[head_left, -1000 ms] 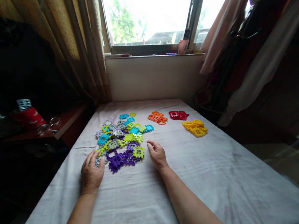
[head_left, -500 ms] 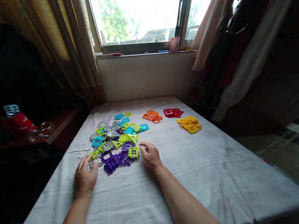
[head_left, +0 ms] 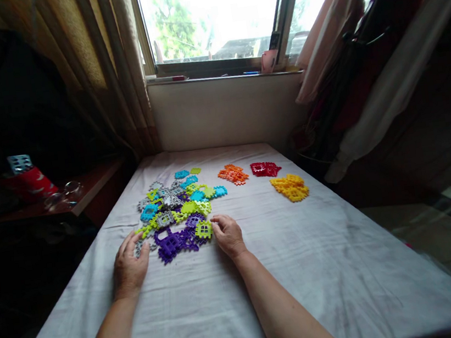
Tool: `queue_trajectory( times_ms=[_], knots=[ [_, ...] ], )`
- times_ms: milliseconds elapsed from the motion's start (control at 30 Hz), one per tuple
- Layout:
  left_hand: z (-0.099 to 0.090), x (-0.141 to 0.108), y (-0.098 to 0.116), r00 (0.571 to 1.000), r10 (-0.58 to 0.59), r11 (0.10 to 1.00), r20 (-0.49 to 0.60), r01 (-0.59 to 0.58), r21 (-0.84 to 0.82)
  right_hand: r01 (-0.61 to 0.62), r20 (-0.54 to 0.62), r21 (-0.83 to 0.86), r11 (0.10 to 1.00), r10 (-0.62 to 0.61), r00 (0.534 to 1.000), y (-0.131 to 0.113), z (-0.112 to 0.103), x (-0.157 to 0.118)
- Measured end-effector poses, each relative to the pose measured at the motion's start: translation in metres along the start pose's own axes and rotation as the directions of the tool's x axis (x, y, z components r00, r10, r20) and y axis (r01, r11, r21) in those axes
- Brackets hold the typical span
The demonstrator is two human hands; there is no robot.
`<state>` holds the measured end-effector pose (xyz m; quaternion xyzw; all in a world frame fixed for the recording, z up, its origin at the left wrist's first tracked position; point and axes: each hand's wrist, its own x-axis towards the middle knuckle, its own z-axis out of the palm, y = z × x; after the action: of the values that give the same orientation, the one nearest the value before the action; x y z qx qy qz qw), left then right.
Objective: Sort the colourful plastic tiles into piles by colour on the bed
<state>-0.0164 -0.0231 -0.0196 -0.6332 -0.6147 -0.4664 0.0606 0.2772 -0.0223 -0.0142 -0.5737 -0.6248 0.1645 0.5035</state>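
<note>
A mixed pile of flat plastic interlocking building pieces with notched edges lies on the cloth-covered table. At its near side are purple pieces [head_left: 169, 244], with a lime green window-patterned piece [head_left: 203, 229] at their right. Grey pieces [head_left: 171, 197] and blue pieces [head_left: 148, 212] lie farther back. My left hand [head_left: 130, 263] rests at the pile's left edge, fingers apart, beside a partly covered grey piece. My right hand [head_left: 228, 235] is at the right edge, its fingers loosely bent right next to the lime green window-patterned piece. I see nothing held in either hand.
Separate heaps of orange pieces [head_left: 233, 174], red pieces [head_left: 266, 169] and yellow pieces [head_left: 290, 188] lie toward the back right. Left of the table, a dark red side surface [head_left: 100, 180] bears glasses [head_left: 65, 194] and a red container [head_left: 30, 184]. Clothes [head_left: 368, 89] hang at the right.
My right hand has come slightly closer to the lime green window-patterned piece. My left hand stays beside the grey piece. The camera view has shifted a little.
</note>
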Motion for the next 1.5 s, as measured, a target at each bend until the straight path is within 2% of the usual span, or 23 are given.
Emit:
queue_trajectory(
  times_ms=[800,1500],
  knots=[
    [-0.0021,-0.0009,0.0024,0.999,-0.048,0.999,0.007,0.048,-0.019,-0.022,0.024,-0.002,1.0,0.022,0.999,-0.005,-0.0026,-0.0003],
    [-0.004,-0.0014,0.0041,0.999,-0.045,0.999,0.009,0.045,-0.02,-0.024,0.015,0.01,1.0,0.024,1.0,-0.0031,-0.0023,0.0]
  ],
)
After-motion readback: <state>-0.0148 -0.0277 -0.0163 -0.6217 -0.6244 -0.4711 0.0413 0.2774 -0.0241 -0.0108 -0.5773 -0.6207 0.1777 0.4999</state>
